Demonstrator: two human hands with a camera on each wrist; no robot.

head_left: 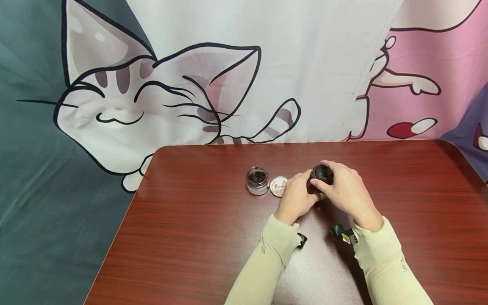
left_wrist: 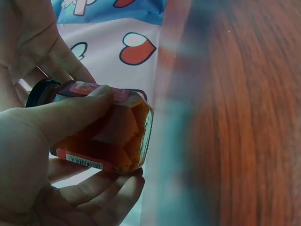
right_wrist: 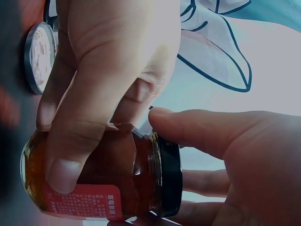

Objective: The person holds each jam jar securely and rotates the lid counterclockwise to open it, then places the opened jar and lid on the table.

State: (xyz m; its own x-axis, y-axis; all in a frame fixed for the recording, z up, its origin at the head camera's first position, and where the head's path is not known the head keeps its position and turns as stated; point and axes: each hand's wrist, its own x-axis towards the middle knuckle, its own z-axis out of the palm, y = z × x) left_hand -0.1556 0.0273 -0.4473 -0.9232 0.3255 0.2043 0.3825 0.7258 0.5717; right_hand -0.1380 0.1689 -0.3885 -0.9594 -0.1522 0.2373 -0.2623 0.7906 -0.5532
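Observation:
A faceted glass jar [right_wrist: 117,160] with amber-brown contents and a red label is held above the table, tilted in the hands. My left hand [head_left: 296,199] grips its body, thumb along one side and fingers round the other. Its black lid [head_left: 323,174] sits on the jar's mouth. My right hand [head_left: 348,190] holds that lid by the rim between thumb and fingers. To the left stands a lidless glass jar [head_left: 257,181], dark inside. Between it and my left hand lies a loose lid [head_left: 278,186], whitish face up.
The reddish-brown wooden table [head_left: 183,237] extends on both sides of the arms. Behind its far edge hangs a curtain [head_left: 316,63] printed with cartoon cats. A small dark device [head_left: 343,234] is at the right wrist.

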